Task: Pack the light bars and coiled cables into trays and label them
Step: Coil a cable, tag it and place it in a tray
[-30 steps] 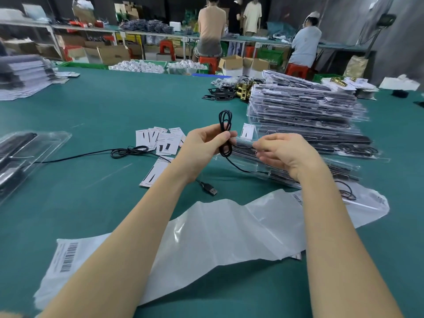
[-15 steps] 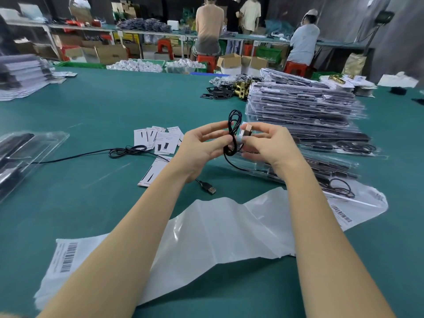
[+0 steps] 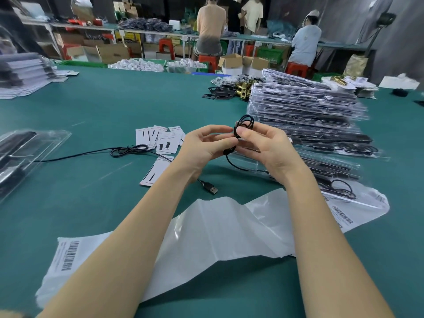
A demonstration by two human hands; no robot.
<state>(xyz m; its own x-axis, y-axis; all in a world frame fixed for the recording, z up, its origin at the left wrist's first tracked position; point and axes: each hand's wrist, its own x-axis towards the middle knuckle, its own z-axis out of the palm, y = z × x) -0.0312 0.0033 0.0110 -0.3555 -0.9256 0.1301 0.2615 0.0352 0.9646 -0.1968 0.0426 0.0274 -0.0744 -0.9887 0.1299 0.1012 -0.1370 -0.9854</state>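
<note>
Just left of tray stack: left hand and right hand together, pinching coiled cable, likely keeping loops tight for packing; plug trailing on table.

both hands raised, fingers pinched

We see open green table felt ahead and left; the tall stack of clear plastic trays walls the right, white paper label cards lie centre, and a crinkled white plastic bag covers the near edge.
</note>
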